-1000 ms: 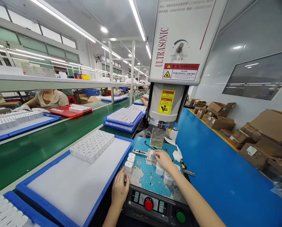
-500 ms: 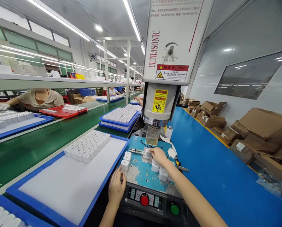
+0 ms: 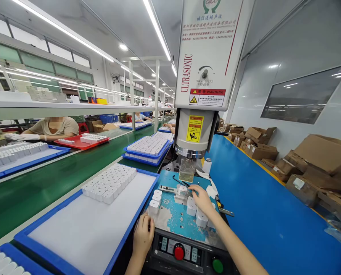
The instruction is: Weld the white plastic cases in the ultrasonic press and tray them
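Observation:
A small white plastic housing (image 3: 183, 190) sits in the metal fixture (image 3: 180, 198) under the ultrasonic welding machine's horn (image 3: 187, 170). Just right of that housing is my right hand (image 3: 202, 200), its fingers stretched out and slightly apart, seemingly off the piece. Beneath its wrist stand several white housings (image 3: 201, 218). My left hand (image 3: 142, 233) rests by the front left corner of the blue base plate (image 3: 173, 219), fingers loosely bent with a gap at the thumb and nothing visible in them. Close to it a short row of white housings (image 3: 154, 206) stands on the plate.
To the left, a blue-rimmed tray (image 3: 81, 244) holds several rows of white housings (image 3: 113, 182). A red button (image 3: 179, 251) and a green button (image 3: 217, 265) face me. Stacked trays (image 3: 147, 147) stand on the green conveyor (image 3: 73, 164). Another person (image 3: 54, 128) sits across it.
My right hand has drawn slightly right, away from the housing in the fixture. My left hand stays at the base corner. The camera view has tilted up a little.

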